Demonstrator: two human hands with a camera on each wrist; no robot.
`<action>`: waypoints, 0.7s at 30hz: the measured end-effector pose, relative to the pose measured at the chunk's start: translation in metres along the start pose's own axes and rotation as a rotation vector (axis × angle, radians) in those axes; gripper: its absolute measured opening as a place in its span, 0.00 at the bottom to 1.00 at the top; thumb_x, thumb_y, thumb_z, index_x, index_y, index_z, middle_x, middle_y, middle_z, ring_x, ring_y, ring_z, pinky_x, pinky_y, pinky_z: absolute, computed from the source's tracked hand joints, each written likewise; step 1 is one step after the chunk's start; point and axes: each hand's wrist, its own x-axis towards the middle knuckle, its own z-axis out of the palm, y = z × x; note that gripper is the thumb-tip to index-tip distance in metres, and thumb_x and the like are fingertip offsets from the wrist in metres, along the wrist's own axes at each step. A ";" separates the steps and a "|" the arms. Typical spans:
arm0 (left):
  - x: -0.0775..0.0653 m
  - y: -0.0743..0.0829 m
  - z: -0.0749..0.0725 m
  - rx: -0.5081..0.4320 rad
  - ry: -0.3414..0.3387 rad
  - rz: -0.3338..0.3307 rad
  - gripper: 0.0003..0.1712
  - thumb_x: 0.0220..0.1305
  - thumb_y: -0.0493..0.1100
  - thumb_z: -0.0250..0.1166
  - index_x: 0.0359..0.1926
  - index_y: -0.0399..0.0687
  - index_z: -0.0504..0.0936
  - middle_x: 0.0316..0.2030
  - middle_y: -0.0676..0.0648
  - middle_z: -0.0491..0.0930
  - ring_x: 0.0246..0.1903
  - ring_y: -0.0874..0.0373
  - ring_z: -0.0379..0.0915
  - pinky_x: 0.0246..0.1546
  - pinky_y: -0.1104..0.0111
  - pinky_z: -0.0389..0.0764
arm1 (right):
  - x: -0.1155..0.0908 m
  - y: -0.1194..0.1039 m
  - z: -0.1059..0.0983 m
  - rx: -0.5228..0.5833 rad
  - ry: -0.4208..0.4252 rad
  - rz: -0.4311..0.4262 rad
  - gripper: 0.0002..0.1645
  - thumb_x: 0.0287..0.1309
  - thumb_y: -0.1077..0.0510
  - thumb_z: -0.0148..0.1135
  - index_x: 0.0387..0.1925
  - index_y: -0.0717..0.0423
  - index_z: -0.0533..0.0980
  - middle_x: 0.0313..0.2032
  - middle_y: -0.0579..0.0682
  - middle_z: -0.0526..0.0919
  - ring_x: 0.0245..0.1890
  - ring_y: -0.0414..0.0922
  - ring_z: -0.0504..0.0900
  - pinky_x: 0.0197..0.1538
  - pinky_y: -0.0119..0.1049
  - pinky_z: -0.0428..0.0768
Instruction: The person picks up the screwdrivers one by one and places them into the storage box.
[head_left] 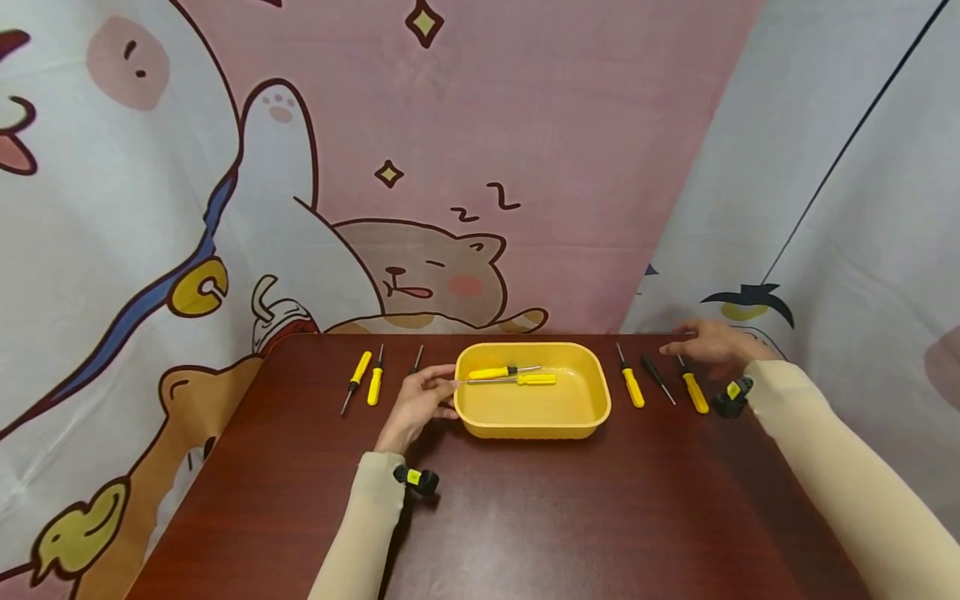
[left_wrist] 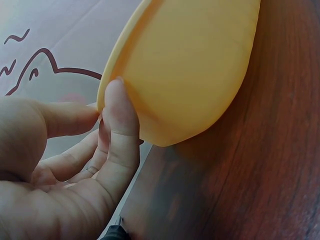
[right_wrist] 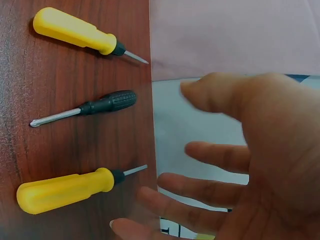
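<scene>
My left hand point(head_left: 420, 404) pinches the left rim of a yellow plastic tray point(head_left: 577, 408), with one fingertip inside the wall and another against its outside, as the left wrist view shows. Two screwdrivers lie in the tray, a yellow and black one point(head_left: 489, 373) and a yellow-handled one point(head_left: 536, 379). Over the table's far right side, my right hand point(head_left: 712, 346) is held with fingers spread and nothing in them. Nearest to it is a yellow screwdriver point(right_wrist: 65, 191); beside that lie a black screwdriver point(right_wrist: 112, 101) and another yellow one point(right_wrist: 75, 30).
Left of the tray lie two yellow screwdrivers point(head_left: 360, 368) point(head_left: 375, 387) and a dark one point(head_left: 417, 358), partly hidden by my left hand. The brown table point(head_left: 525, 517) ends at a patterned cloth point(head_left: 570, 167) behind and at the sides.
</scene>
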 end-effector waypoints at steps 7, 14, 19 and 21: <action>0.001 -0.002 0.000 0.004 0.004 -0.004 0.24 0.72 0.37 0.65 0.66 0.43 0.77 0.49 0.31 0.79 0.31 0.55 0.79 0.32 0.65 0.90 | 0.005 0.015 0.006 -0.028 0.015 0.008 0.46 0.65 0.41 0.66 0.68 0.72 0.65 0.62 0.75 0.73 0.52 0.64 0.82 0.42 0.51 0.90; 0.001 0.000 0.000 0.002 -0.007 0.007 0.25 0.72 0.37 0.64 0.67 0.41 0.76 0.50 0.29 0.80 0.31 0.55 0.80 0.31 0.65 0.89 | 0.004 0.019 0.012 -0.029 0.030 0.068 0.43 0.62 0.48 0.69 0.66 0.74 0.67 0.56 0.74 0.77 0.45 0.58 0.85 0.38 0.47 0.90; 0.001 0.000 0.000 0.005 0.003 0.002 0.24 0.72 0.37 0.64 0.67 0.43 0.76 0.50 0.30 0.79 0.31 0.55 0.79 0.31 0.65 0.89 | 0.004 0.022 0.018 -0.005 0.025 0.082 0.42 0.61 0.52 0.70 0.65 0.76 0.65 0.56 0.75 0.76 0.44 0.58 0.85 0.39 0.48 0.90; 0.000 -0.001 0.000 0.004 0.006 0.000 0.24 0.72 0.37 0.64 0.66 0.43 0.77 0.50 0.30 0.79 0.31 0.55 0.79 0.31 0.65 0.89 | 0.004 0.024 0.020 -0.004 0.023 0.078 0.42 0.61 0.54 0.70 0.65 0.77 0.65 0.55 0.75 0.77 0.43 0.58 0.85 0.39 0.48 0.90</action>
